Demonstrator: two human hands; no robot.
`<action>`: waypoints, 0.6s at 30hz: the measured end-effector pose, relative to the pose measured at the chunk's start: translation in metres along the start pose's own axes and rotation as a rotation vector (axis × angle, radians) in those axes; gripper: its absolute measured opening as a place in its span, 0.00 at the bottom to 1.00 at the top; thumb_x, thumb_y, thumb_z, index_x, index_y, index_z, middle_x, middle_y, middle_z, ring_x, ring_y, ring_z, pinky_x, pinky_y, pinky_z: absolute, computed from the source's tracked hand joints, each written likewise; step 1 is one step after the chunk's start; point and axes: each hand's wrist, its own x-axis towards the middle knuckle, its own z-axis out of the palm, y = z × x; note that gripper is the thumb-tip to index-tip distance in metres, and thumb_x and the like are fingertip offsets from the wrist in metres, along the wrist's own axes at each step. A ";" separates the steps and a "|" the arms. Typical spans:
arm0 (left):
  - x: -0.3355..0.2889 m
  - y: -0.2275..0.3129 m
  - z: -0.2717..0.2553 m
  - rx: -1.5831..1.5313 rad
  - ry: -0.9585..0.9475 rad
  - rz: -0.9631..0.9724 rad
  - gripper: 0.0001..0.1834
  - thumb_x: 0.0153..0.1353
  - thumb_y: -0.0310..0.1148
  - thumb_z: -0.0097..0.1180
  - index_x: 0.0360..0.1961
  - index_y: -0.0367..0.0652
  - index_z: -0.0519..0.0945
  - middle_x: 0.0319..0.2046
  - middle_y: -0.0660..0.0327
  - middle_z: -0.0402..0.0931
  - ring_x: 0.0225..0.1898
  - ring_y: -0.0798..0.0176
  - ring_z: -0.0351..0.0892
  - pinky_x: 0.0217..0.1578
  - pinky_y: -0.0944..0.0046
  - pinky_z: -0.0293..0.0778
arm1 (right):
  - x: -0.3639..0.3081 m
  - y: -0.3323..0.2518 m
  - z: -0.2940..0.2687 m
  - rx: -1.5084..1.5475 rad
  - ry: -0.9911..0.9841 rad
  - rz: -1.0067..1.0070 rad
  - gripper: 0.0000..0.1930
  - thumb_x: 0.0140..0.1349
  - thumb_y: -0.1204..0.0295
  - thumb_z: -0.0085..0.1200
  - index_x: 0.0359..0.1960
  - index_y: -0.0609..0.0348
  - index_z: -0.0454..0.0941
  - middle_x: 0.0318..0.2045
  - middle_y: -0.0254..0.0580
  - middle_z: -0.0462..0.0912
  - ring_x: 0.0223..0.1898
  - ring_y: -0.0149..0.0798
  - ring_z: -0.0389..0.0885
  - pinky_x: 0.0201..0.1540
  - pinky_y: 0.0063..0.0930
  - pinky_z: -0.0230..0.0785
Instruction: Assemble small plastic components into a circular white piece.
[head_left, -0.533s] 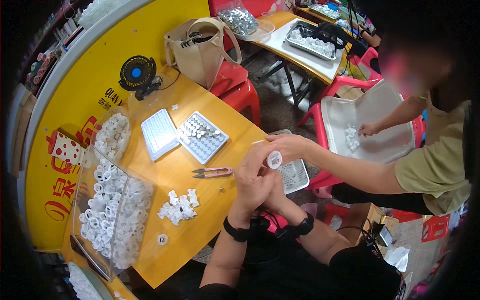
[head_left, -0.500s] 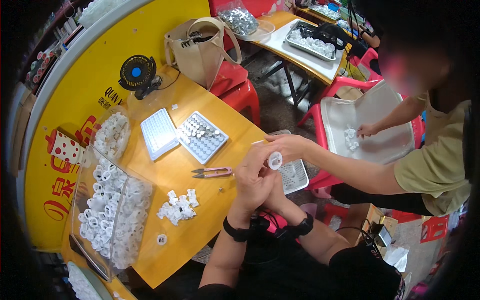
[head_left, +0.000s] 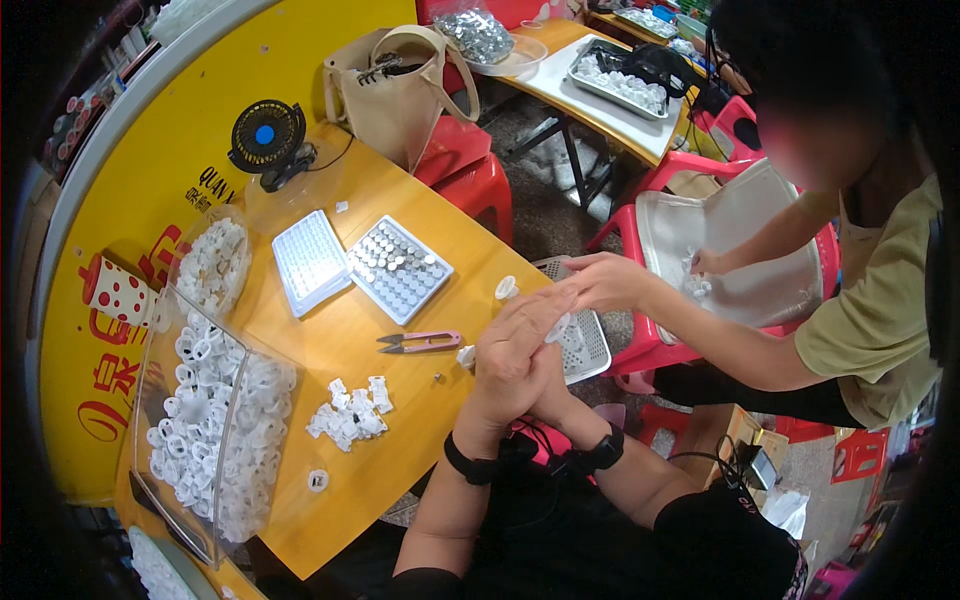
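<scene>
Over the table point(head_left: 340, 340) edge, both hands, left hand point(head_left: 505, 355) and right hand point(head_left: 545, 375), close together around a small white plastic piece point(head_left: 556, 326), beside another person's hand point(head_left: 605, 282).

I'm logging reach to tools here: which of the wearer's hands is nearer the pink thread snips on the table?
Left. The left hand is just right of the pink thread snips, a short gap away; the right hand sits behind it, farther off.

Small white plastic piece point(head_left: 556, 327) — pinched between both hands, above table edge.
</scene>
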 end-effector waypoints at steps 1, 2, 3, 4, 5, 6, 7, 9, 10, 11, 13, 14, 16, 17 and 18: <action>0.000 0.001 0.000 -0.011 -0.012 -0.023 0.28 0.41 0.11 0.46 0.49 0.34 0.77 0.43 0.52 0.81 0.45 0.51 0.79 0.48 0.58 0.74 | -0.001 0.004 0.001 -0.002 0.003 0.000 0.09 0.57 0.72 0.54 0.38 0.62 0.75 0.32 0.50 0.78 0.37 0.49 0.78 0.37 0.38 0.69; 0.000 0.001 -0.001 -0.018 -0.023 -0.047 0.29 0.41 0.11 0.45 0.49 0.34 0.77 0.43 0.52 0.81 0.44 0.51 0.80 0.48 0.58 0.74 | 0.000 0.006 0.002 0.043 -0.003 0.013 0.10 0.56 0.72 0.54 0.38 0.63 0.75 0.32 0.50 0.78 0.36 0.50 0.78 0.37 0.39 0.69; 0.000 0.002 -0.001 -0.017 -0.024 -0.046 0.29 0.41 0.11 0.45 0.49 0.34 0.77 0.43 0.52 0.81 0.44 0.51 0.80 0.48 0.58 0.74 | 0.001 0.007 0.003 0.088 -0.009 0.026 0.10 0.56 0.72 0.54 0.38 0.63 0.75 0.32 0.51 0.78 0.36 0.50 0.78 0.37 0.39 0.69; 0.001 0.003 -0.001 -0.020 -0.017 -0.044 0.30 0.41 0.11 0.45 0.50 0.34 0.76 0.42 0.52 0.81 0.44 0.52 0.80 0.47 0.59 0.74 | 0.002 0.004 0.001 0.089 -0.008 0.025 0.10 0.56 0.72 0.54 0.38 0.63 0.75 0.32 0.51 0.78 0.36 0.50 0.78 0.37 0.39 0.69; 0.001 0.003 -0.001 -0.025 -0.009 -0.041 0.30 0.41 0.11 0.45 0.51 0.34 0.76 0.42 0.51 0.81 0.43 0.53 0.80 0.47 0.60 0.74 | 0.004 -0.004 -0.004 0.063 -0.003 -0.006 0.10 0.55 0.72 0.54 0.38 0.63 0.75 0.32 0.52 0.78 0.36 0.51 0.78 0.37 0.40 0.69; 0.001 0.003 -0.001 -0.025 -0.009 -0.040 0.30 0.41 0.11 0.45 0.51 0.34 0.76 0.42 0.51 0.81 0.43 0.53 0.80 0.47 0.60 0.74 | 0.006 -0.008 -0.006 0.037 0.002 -0.037 0.11 0.55 0.72 0.55 0.38 0.64 0.75 0.32 0.53 0.78 0.35 0.52 0.78 0.37 0.40 0.69; 0.001 0.003 -0.001 -0.020 -0.007 -0.050 0.31 0.41 0.11 0.45 0.51 0.34 0.76 0.42 0.51 0.81 0.42 0.54 0.80 0.46 0.61 0.74 | 0.004 -0.006 -0.005 0.036 0.003 -0.038 0.11 0.55 0.72 0.55 0.38 0.64 0.75 0.32 0.53 0.78 0.35 0.52 0.78 0.37 0.40 0.69; 0.001 0.004 0.000 -0.018 -0.005 -0.057 0.31 0.41 0.11 0.45 0.52 0.34 0.75 0.42 0.51 0.81 0.41 0.55 0.80 0.45 0.62 0.74 | 0.000 0.003 -0.001 0.163 0.023 0.024 0.13 0.52 0.71 0.57 0.38 0.64 0.76 0.32 0.55 0.79 0.35 0.54 0.78 0.36 0.41 0.69; 0.002 0.005 0.000 -0.009 -0.005 -0.055 0.31 0.42 0.11 0.46 0.52 0.34 0.75 0.42 0.51 0.81 0.41 0.55 0.80 0.44 0.63 0.74 | 0.000 0.007 -0.002 0.160 0.024 0.022 0.13 0.52 0.71 0.57 0.38 0.64 0.76 0.32 0.55 0.79 0.35 0.54 0.78 0.36 0.41 0.69; 0.002 0.005 0.000 0.004 -0.003 -0.055 0.31 0.42 0.11 0.46 0.53 0.34 0.75 0.41 0.51 0.81 0.40 0.56 0.80 0.43 0.64 0.75 | 0.000 0.011 -0.002 0.096 -0.035 -0.034 0.14 0.52 0.70 0.58 0.39 0.65 0.76 0.33 0.55 0.79 0.35 0.53 0.79 0.36 0.41 0.69; 0.001 0.003 0.000 0.007 -0.006 -0.050 0.31 0.42 0.11 0.47 0.53 0.34 0.75 0.41 0.51 0.81 0.39 0.56 0.80 0.43 0.64 0.75 | 0.000 0.019 -0.002 0.031 -0.096 -0.092 0.15 0.51 0.70 0.59 0.40 0.65 0.76 0.34 0.56 0.80 0.36 0.53 0.79 0.36 0.41 0.69; 0.001 0.002 0.000 0.007 -0.010 -0.046 0.31 0.42 0.11 0.47 0.53 0.34 0.75 0.42 0.51 0.81 0.39 0.57 0.80 0.44 0.64 0.74 | -0.001 0.022 -0.002 0.002 -0.135 -0.067 0.15 0.52 0.70 0.58 0.40 0.65 0.77 0.37 0.56 0.80 0.38 0.51 0.80 0.37 0.40 0.69; 0.002 0.002 0.001 0.022 -0.006 -0.034 0.31 0.43 0.11 0.48 0.53 0.34 0.74 0.42 0.51 0.81 0.40 0.56 0.80 0.44 0.64 0.74 | -0.004 0.034 -0.003 -0.029 -0.174 -0.045 0.16 0.52 0.69 0.58 0.41 0.65 0.77 0.39 0.55 0.81 0.40 0.50 0.80 0.38 0.40 0.70; 0.002 0.004 -0.002 0.045 -0.003 -0.027 0.30 0.45 0.11 0.49 0.54 0.35 0.74 0.42 0.51 0.81 0.41 0.56 0.81 0.45 0.63 0.74 | -0.007 0.037 -0.003 0.087 -0.138 0.036 0.13 0.52 0.73 0.59 0.39 0.64 0.77 0.35 0.48 0.81 0.37 0.40 0.80 0.38 0.34 0.70; 0.001 0.005 -0.003 0.053 0.001 -0.026 0.30 0.45 0.11 0.49 0.54 0.35 0.74 0.42 0.51 0.81 0.41 0.56 0.81 0.45 0.63 0.74 | -0.010 0.039 -0.004 0.203 -0.102 0.117 0.11 0.53 0.76 0.59 0.38 0.64 0.77 0.32 0.41 0.80 0.35 0.31 0.79 0.38 0.27 0.71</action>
